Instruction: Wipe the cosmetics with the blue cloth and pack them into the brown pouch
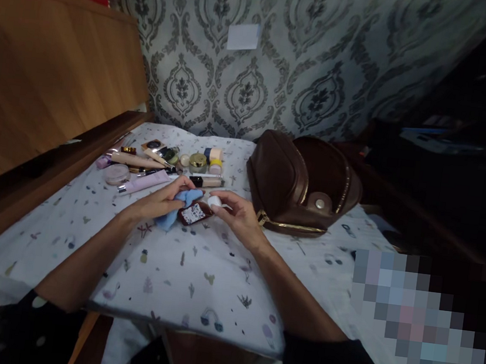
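My left hand (164, 201) pinches a light blue cloth (168, 218), which hangs below the fingers. The cloth touches the top edge of a small dark red-brown bottle (195, 214) with a printed white label. At the bottle's right end is a white cap (214, 201), held between the thumb and fingers of my right hand (241, 217). Whether the cap is fastened to the bottle I cannot tell. The bottle is tilted, low over the patterned white sheet (177, 286). Just beyond my hands lies a clear tube with a black cap (205, 181).
Cosmetics lie beyond and left of my hands, among them a lilac tube (145, 182), a round pink jar (117, 175) and a gold-lidded jar (198, 163). A brown leather bag (287, 181) gapes at the right. A wooden cabinet (58, 59) borders the left; patterned wallpaper (244, 99) rises behind.
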A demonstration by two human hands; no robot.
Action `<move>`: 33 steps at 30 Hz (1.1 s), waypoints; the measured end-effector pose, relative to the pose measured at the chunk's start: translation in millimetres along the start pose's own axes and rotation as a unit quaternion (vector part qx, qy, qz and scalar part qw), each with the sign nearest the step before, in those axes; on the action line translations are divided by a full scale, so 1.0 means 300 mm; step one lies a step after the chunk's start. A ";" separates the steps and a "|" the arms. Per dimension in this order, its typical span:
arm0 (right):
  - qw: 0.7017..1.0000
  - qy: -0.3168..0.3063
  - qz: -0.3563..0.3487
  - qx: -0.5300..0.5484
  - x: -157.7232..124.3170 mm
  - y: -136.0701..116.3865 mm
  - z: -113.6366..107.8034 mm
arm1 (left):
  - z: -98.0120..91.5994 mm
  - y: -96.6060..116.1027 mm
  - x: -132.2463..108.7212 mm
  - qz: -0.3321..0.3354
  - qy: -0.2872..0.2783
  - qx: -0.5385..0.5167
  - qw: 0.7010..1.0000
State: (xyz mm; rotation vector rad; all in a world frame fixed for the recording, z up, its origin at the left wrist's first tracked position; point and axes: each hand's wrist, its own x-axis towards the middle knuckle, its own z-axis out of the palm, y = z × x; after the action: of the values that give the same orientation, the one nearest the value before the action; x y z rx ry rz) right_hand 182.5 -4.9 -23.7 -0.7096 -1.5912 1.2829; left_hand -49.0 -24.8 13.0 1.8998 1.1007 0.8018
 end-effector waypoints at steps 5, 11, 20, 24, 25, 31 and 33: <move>1.000 -0.013 -0.021 0.004 0.000 0.001 0.005 | 0.016 -0.009 0.022 0.028 0.109 0.067 0.991; 0.999 -0.019 -0.032 0.014 0.001 0.008 0.011 | 0.047 -0.006 0.023 0.124 0.156 0.183 0.963; 1.000 0.010 -0.003 0.001 0.008 0.030 -0.003 | 0.028 0.013 0.015 0.165 0.110 0.207 0.958; 1.000 0.022 0.020 -0.009 0.010 0.040 -0.011 | -0.008 0.006 0.008 0.148 0.071 0.229 0.959; 0.999 0.021 0.022 -0.010 0.010 0.041 -0.012 | -0.019 0.004 0.006 0.137 0.058 0.237 0.960; 0.999 0.022 0.021 -0.020 0.008 0.037 -0.009 | -0.077 0.005 -0.014 0.067 -0.012 0.300 0.952; 0.999 0.025 0.010 -0.034 0.006 0.033 -0.010 | -0.070 0.011 -0.016 0.068 0.006 0.317 0.946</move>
State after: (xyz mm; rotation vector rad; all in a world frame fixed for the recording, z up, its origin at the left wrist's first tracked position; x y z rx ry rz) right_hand 183.3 0.7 -32.4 -0.7960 -1.5964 1.2215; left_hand -66.8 -23.5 25.5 2.5260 1.3566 0.5651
